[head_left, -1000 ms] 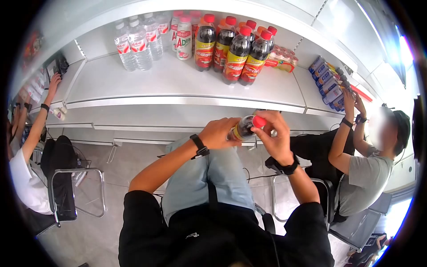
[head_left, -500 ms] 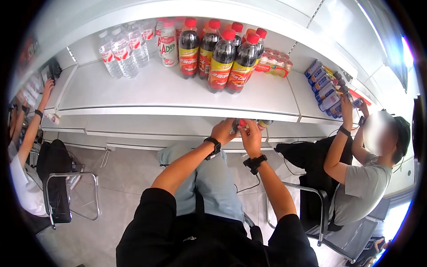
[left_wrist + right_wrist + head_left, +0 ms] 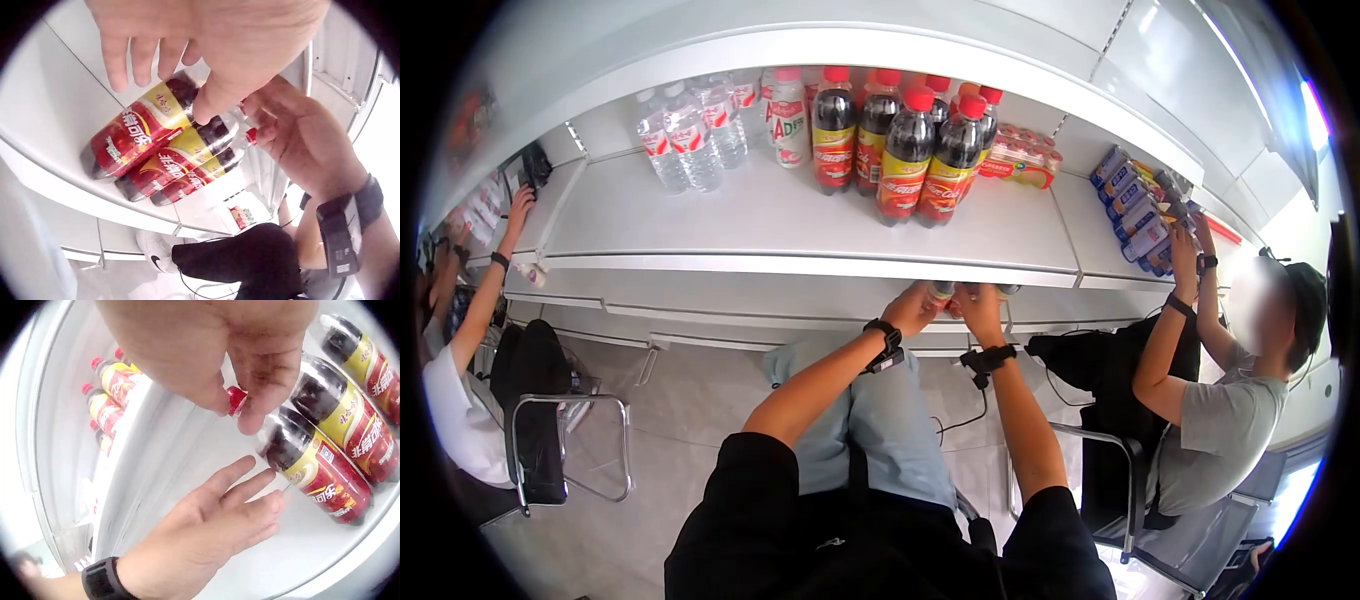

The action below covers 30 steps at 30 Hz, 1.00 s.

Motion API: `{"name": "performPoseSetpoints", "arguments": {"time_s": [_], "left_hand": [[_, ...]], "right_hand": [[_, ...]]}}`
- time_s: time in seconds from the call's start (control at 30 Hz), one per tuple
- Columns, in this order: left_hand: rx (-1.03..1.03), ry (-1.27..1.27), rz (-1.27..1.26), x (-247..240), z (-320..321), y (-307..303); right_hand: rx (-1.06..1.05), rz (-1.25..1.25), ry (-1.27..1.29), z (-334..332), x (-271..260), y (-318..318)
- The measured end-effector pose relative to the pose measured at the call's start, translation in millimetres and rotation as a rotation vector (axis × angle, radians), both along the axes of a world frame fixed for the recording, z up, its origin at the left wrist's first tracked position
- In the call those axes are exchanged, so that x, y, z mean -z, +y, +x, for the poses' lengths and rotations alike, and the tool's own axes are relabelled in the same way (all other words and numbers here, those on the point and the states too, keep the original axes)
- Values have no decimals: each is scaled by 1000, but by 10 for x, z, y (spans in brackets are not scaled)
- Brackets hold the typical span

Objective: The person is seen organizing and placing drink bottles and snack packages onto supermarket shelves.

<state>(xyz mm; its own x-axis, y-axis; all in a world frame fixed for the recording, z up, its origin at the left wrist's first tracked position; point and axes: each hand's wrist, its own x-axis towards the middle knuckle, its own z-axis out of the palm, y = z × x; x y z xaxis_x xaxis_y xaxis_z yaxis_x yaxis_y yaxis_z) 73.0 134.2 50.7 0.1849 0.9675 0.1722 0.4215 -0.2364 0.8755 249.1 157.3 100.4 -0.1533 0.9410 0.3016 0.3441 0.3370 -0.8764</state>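
Observation:
On the lower shelf, three cola bottles (image 3: 134, 134) with red and yellow labels stand side by side. My right hand (image 3: 219, 350) pinches the red cap (image 3: 235, 400) of the end cola bottle (image 3: 322, 469) between thumb and fingers. Beside that bottle, my left hand (image 3: 206, 519) is open, its fingers extended close to the label and shoulder. In the left wrist view, the left hand's thumb overlaps the bottle's neck. From the head view, both hands reach under the middle shelf's front edge, which hides most of the bottles.
Cola bottles (image 3: 905, 160), water bottles (image 3: 690, 140), a white drink bottle (image 3: 788, 120) and a red multipack (image 3: 1022, 158) stand on the shelf above (image 3: 700, 225). A seated person (image 3: 1230, 390) handles cans (image 3: 1135, 210) at right; another person (image 3: 470, 400) reaches in at left.
Both hands have carried a cola bottle from over the lap forward and down onto the lower shelf. The left hand has let go of it; the right still pinches its cap.

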Motion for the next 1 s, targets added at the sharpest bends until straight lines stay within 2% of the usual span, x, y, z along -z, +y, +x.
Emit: {"name": "performPoseSetpoints", "arguments": {"time_s": [0.07, 0.1, 0.17, 0.2, 0.3, 0.33, 0.43, 0.5, 0.53, 0.6, 0.7, 0.77, 0.8, 0.87, 1.0], "left_hand": [[-15, 21, 120, 41, -56, -90], [51, -44, 81, -41, -97, -165], [181, -173, 10, -287, -191, -314], [163, -235, 84, -460, -200, -443], [173, -183, 73, -1070, -346, -742], [145, -279, 150, -1250, -366, -814], [-22, -403, 417, -1712, -526, -790], [-151, -316, 548, -1949, -709, -597], [-183, -383, 558, -2003, -787, -421], [-241, -519, 583, -1986, -870, -46], [-312, -374, 566, -1976, -956, 164], [-285, -423, 458, -1857, -981, 207], [-277, -463, 429, -1735, -972, 253], [-254, -495, 350, -1413, -961, 347], [-299, -253, 464, -1368, -987, 227]], "right_hand": [[-43, 7, 119, 28, -44, -71], [-60, 0, 83, 46, -57, -136], [-96, -8, 7, 76, -108, -300], [-153, -2, -7, 58, -210, -396], [-207, -86, -1, -135, -689, -678], [-221, -42, 82, -248, -888, -750], [-158, 176, -54, -504, -1539, -693], [-170, 361, -20, -716, -1926, -564], [-176, 448, 4, -848, -2076, -453], [-161, 579, -14, -1050, -2296, -222], [-108, 685, -131, -1271, -2444, 65], [-79, 716, -200, -1377, -2402, 246], [-151, 682, -173, -1400, -2387, 309], [-157, 660, -209, -1424, -2458, 243], [-170, 656, -233, -1490, -2611, -55]]}}
